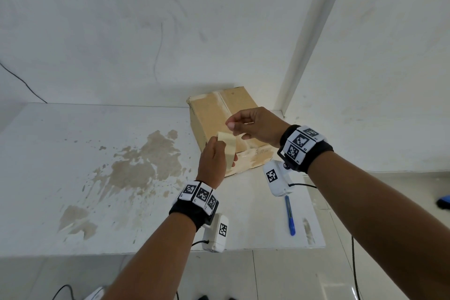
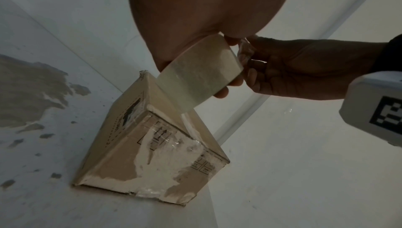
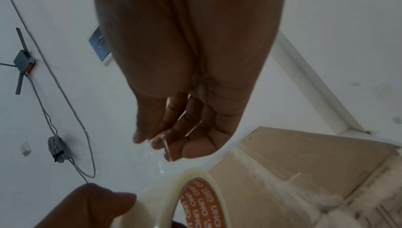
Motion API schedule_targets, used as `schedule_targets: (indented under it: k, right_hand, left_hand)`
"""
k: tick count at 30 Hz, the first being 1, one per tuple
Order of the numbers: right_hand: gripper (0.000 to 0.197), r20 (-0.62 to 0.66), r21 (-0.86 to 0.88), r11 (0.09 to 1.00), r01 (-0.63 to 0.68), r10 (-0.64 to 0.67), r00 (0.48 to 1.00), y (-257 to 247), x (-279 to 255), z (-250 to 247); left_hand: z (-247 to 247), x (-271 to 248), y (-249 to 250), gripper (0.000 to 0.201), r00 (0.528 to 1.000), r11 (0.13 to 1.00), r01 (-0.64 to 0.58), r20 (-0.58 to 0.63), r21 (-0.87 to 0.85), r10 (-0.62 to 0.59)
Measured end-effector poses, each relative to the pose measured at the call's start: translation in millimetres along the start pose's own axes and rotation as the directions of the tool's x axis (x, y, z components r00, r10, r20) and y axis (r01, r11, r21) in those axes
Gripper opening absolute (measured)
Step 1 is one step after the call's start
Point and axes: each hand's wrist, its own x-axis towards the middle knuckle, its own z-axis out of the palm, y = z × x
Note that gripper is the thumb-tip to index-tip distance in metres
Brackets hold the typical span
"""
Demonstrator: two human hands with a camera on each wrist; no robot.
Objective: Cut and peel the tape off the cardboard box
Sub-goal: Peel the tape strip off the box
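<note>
A brown cardboard box (image 1: 219, 114) (image 2: 139, 147) (image 3: 304, 163) with torn, taped faces sits at the table's back right corner. In front of it my left hand (image 1: 214, 153) grips a roll of clear tape (image 1: 227, 151) (image 2: 195, 78) (image 3: 195, 197) with an orange printed core. My right hand (image 1: 246, 126) (image 2: 293, 70) (image 3: 174, 137), just above and to the right of the roll, pinches the loose clear tape end (image 2: 244, 52) (image 3: 162, 145) drawn a short way off the roll. Both hands hover above the table, clear of the box.
A blue utility knife (image 1: 290, 215) lies on the white table (image 1: 97, 153) near its right front edge. The tabletop has brown worn patches (image 1: 138, 163). White walls close the back and right. Cables (image 3: 58, 149) hang on the wall.
</note>
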Motion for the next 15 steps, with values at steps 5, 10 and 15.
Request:
schedule_targets:
  k: [5,10,15]
  right_hand:
    - [0.021,-0.034,-0.176,0.979,0.098,-0.106,0.994,1.0,0.7,5.6]
    - [0.018,-0.029,-0.256,0.960,0.113,-0.125,0.992,0.5,2.7,6.6]
    - [0.012,-0.043,-0.281,0.949,0.143,-0.161,0.986,-0.9,0.8,8.7]
  left_hand:
    - [1.4,-0.6,1.9,0.022,1.000,1.000,0.007,0.017,-0.002,-0.007]
    - [0.8,0.6,2.5,0.024,1.000,1.000,0.000,0.015,0.001,0.000]
    - [0.7,1.7,0.6,0.025,1.000,1.000,0.003,0.008,0.018,-0.003]
